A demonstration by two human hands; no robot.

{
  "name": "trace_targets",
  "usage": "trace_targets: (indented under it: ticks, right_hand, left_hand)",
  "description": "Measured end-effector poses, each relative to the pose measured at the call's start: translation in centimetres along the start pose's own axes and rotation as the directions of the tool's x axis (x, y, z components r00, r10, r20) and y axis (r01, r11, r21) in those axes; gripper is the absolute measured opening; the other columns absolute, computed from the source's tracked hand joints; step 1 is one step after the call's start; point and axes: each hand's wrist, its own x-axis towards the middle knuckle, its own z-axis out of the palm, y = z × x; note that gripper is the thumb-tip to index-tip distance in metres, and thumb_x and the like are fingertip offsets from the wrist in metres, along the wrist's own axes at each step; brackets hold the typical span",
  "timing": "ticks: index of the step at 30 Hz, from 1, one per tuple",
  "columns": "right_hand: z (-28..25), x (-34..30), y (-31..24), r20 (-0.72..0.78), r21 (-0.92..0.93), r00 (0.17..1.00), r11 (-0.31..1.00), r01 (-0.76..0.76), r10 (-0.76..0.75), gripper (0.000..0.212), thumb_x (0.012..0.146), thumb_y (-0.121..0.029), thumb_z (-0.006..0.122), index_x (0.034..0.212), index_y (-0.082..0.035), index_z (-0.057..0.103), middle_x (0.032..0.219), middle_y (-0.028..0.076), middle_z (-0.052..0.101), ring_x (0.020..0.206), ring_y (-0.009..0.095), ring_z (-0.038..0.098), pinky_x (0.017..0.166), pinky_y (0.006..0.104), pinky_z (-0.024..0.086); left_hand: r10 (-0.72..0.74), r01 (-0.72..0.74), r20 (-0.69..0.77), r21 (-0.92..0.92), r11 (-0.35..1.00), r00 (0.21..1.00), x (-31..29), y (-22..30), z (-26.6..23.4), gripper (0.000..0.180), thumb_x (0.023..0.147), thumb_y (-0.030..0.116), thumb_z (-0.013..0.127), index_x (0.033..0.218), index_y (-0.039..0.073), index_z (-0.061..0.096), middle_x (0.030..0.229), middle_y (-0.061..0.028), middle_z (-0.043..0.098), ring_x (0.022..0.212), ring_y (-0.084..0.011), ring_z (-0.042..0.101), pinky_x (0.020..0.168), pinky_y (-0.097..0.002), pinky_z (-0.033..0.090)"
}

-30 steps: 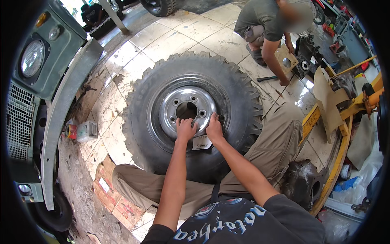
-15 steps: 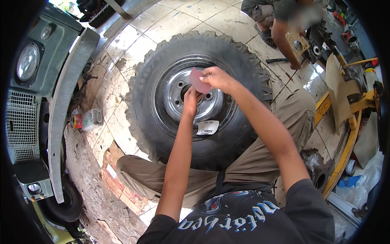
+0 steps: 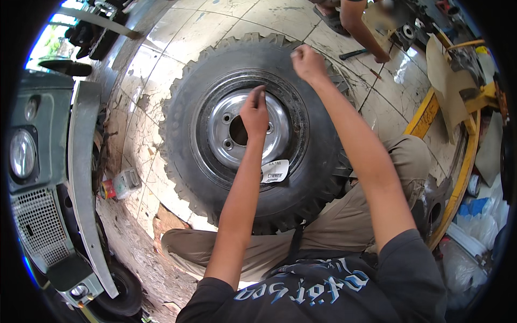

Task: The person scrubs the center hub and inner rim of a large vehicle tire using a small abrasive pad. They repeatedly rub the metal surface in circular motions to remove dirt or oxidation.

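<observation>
Between my legs a large knobby tyre (image 3: 183, 129) lies flat, mounted on a silver steel wheel rim (image 3: 219, 110) with bolt holes round a centre hole. Over the rim's centre, my left hand (image 3: 255, 112) is closed, its fingers together and dark at the tips; whatever it may hold is hidden. My right hand (image 3: 309, 64) is raised above the tyre's far right sidewall, fingers curled in a pinch, with any contents not visible. A white printed piece of paper (image 3: 276, 171) rests on the near edge of the rim. The pinkish sheet from earlier does not show.
At left stands a green vehicle front (image 3: 40, 177) with a grey metal bumper (image 3: 83, 161). A clear plastic container (image 3: 128, 182) sits on the tiled floor. Far right, another person's arm (image 3: 363, 32) reaches down near a dark-handled tool (image 3: 353, 54). A yellow metal frame (image 3: 423, 116) stands at right.
My right hand has moved up and away from my left, and the pinkish sheet it held is out of sight. My left hand has risen slightly. The whole view has shifted.
</observation>
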Motion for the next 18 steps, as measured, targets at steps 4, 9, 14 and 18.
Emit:
trace_targets:
  ticks: [4,9,14,18]
  right_hand:
    - [-0.6,-4.0,8.0,-0.192,-0.41,0.977,0.896,-0.168,0.095,0.039,0.1,-0.027,0.057,0.128,0.0,0.056,0.14,0.025,0.053,0.133,0.041,0.047,0.109,0.0519,0.039]
    - [2.2,-7.2,12.6,-0.319,-0.468,0.947,0.864,-0.188,0.033,0.045,0.104,-0.035,0.047,0.134,-0.002,0.049,0.149,0.029,0.04,0.142,0.046,0.036,0.112,0.0604,0.032]
    - [1.9,-7.1,11.6,-0.298,-0.51,0.953,0.835,-0.207,0.054,0.045,0.104,-0.037,0.045,0.131,-0.001,0.05,0.147,0.03,0.042,0.14,0.047,0.038,0.109,0.0592,0.036]
    - [2.5,-7.2,11.5,-0.326,-0.515,0.945,0.843,-0.154,-0.026,0.044,0.103,-0.036,0.046,0.127,0.001,0.052,0.145,0.031,0.044,0.138,0.049,0.04,0.107,0.0599,0.039]
  left_hand:
    - [0.351,-0.622,0.593,0.342,0.705,0.724,-1.0,-2.9,0.6,0.027,0.093,0.011,0.061,0.119,0.006,0.069,0.129,-0.0134,0.066,0.118,-0.0332,0.062,0.106,-0.0449,0.046]
    - [0.174,-0.812,0.87,0.334,0.479,0.46,-4.2,-5.3,0.5,0.033,0.091,0.015,0.062,0.123,0.006,0.066,0.136,-0.011,0.058,0.138,-0.0262,0.047,0.12,-0.0462,0.031]
    - [0.086,-0.889,0.939,0.282,0.362,0.333,-7.1,-3.8,-1.4,0.045,0.086,0.02,0.064,0.129,0.006,0.064,0.14,-0.0068,0.057,0.143,-0.0222,0.042,0.124,-0.0476,0.025]
    - [0.081,-0.822,0.859,0.452,0.346,0.506,-7.5,-3.6,0.0,0.046,0.087,0.015,0.062,0.132,0.005,0.062,0.145,-0.0071,0.054,0.145,-0.0215,0.04,0.124,-0.0482,0.025]
